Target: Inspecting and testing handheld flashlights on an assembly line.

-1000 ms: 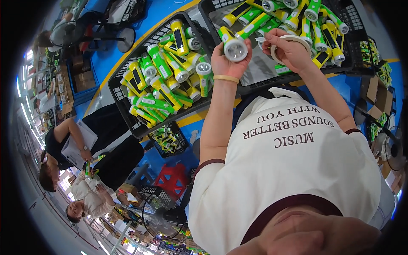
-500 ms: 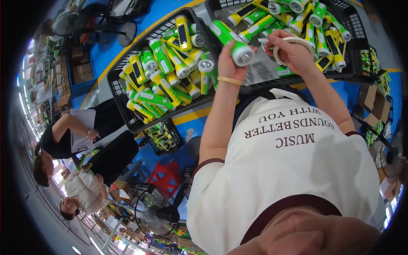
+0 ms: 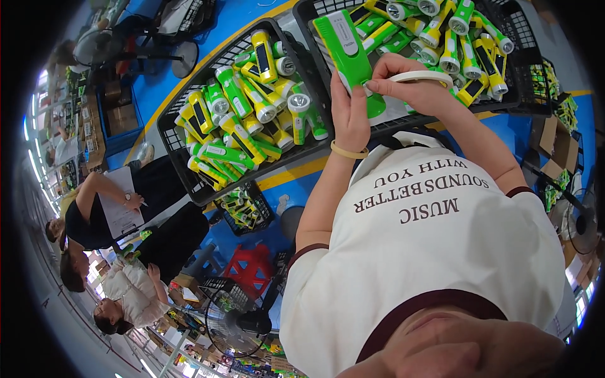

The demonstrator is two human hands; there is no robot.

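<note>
Grip of the left hand (image 3: 351, 116) is closed round the lower part of one green flashlight (image 3: 345, 43), raised by the right-hand crate (image 3: 305, 14). Right hand (image 3: 403, 80), curled with a white ring (image 3: 423, 75), has fingertips at it; contact partly hidden. Risk: slipping, should the left fingers loosen. Versus half a second ago: hands together, lens out of sight.

Dark capital lettering (image 3: 430, 211), upside down, across white shirt (image 3: 441, 258); tiny print (image 3: 347, 45) on green flashlight (image 3: 355, 67), unreadable.
</note>
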